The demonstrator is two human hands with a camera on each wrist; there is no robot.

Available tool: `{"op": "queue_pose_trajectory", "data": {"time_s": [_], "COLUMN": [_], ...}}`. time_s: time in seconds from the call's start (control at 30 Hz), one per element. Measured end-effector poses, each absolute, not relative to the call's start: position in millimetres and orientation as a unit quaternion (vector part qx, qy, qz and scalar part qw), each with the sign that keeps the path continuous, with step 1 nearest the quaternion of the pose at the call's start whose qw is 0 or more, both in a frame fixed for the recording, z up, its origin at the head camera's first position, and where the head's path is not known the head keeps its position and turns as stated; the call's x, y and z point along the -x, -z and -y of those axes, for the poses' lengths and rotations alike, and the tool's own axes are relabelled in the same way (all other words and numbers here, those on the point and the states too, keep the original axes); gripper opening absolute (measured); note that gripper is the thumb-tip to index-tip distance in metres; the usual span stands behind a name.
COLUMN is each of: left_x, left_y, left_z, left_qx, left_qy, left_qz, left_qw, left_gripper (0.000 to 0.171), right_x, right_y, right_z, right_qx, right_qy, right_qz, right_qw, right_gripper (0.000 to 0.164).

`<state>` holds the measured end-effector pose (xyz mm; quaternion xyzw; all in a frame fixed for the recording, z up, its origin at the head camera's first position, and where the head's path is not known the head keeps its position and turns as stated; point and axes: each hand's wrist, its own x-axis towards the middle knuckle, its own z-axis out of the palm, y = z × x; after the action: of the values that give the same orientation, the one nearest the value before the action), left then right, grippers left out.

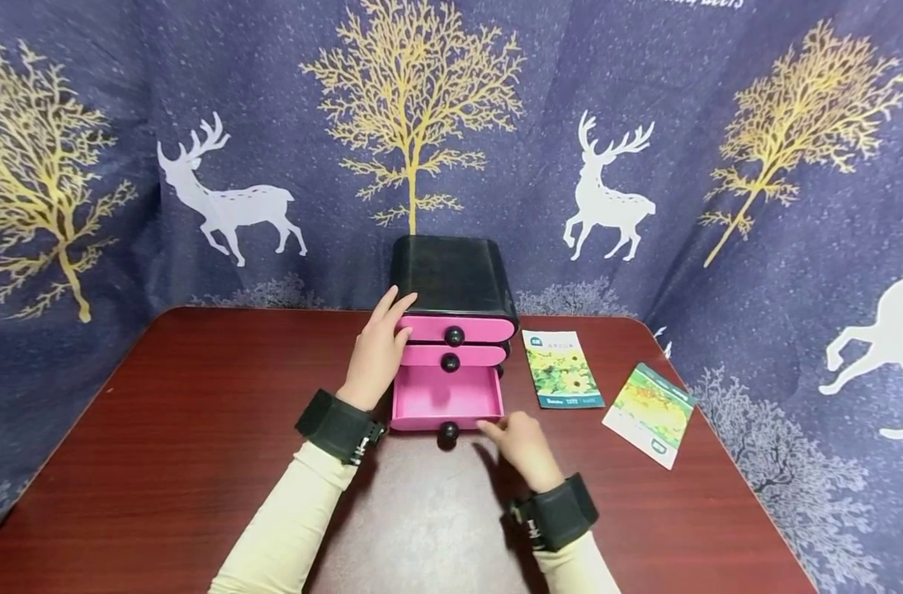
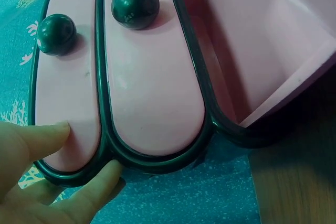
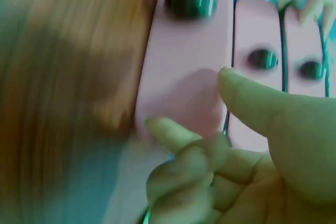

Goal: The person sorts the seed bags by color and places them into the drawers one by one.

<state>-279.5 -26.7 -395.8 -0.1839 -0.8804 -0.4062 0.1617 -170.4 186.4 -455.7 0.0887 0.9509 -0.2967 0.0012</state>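
Reading left to right across the table (image 1: 199, 412), the left hand (image 1: 373, 359) is found at eight o'clock on the cabinet (image 1: 451, 272), fingers laid along its side, thumb on the face of the top drawer (image 1: 422, 328). Its grip is a brace rather than a grasp: the fingers are extended and clasp nothing. The cabinet stands upright at the centre. The top drawer and the middle drawer (image 1: 422, 355) below it are seated in the body. The bottom drawer (image 1: 414, 424), at six o'clock, is out toward the person, its interior exposed and its knob (image 1: 448, 434) facing the near edge. The right hand (image 1: 522, 441) is at five o'clock, by the right end of that drawer's front; thumb and forefinger are extended and apart, and no pinch is observed. Blur in the right wrist view prevents confirming that both tips touch. Toward four o'clock lies a first packet (image 1: 563, 369), with a second packet (image 1: 650, 415) farther out, turned askew. The step in hand is judged to be working the bottom drawer while the body is steadied; direction of travel cannot be determined. The next move would call for even force, square to the body, as off-centre force at the corner could skew the drawer.
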Motion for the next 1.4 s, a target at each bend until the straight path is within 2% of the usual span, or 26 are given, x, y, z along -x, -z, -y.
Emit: {"op": "queue_pose_trajectory", "data": {"time_s": [0.2,0.3,0.5,0.6,0.77,0.87,1.03,1.4], "left_x": [280,279,279,278,276,276,276,278], "left_y": [395,397,397,396,395,395,396,397], "left_z": [28,28,26,25,26,27,26,26], "left_qx": [0.182,0.182,0.180,0.184,0.180,0.178,0.182,0.180], "left_qy": [0.403,0.400,0.399,0.399,0.401,0.398,0.396,0.396], "left_qz": [0.882,0.883,0.883,0.883,0.883,0.885,0.883,0.884], "left_qw": [0.165,0.164,0.166,0.164,0.161,0.166,0.173,0.174], "left_gripper": [0.055,0.055,0.054,0.053,0.053,0.054,0.053,0.054], "right_x": [181,191,214,221,225,226,226,219], "right_y": [451,452,465,470,468,465,465,465], "right_z": [-244,-270,-304,-310,-307,-302,-298,-303], "right_qx": [-0.142,-0.158,-0.207,-0.234,-0.264,-0.267,-0.266,-0.216], "right_qy": [0.256,0.218,0.150,0.151,0.154,0.138,0.118,0.243], "right_qz": [-0.956,-0.963,-0.963,-0.957,-0.952,-0.954,-0.957,-0.945], "right_qw": [0.007,-0.021,-0.083,-0.076,-0.014,0.001,-0.019,-0.041], "right_gripper": [0.034,0.030,0.050,0.057,0.072,0.078,0.077,0.068]}}
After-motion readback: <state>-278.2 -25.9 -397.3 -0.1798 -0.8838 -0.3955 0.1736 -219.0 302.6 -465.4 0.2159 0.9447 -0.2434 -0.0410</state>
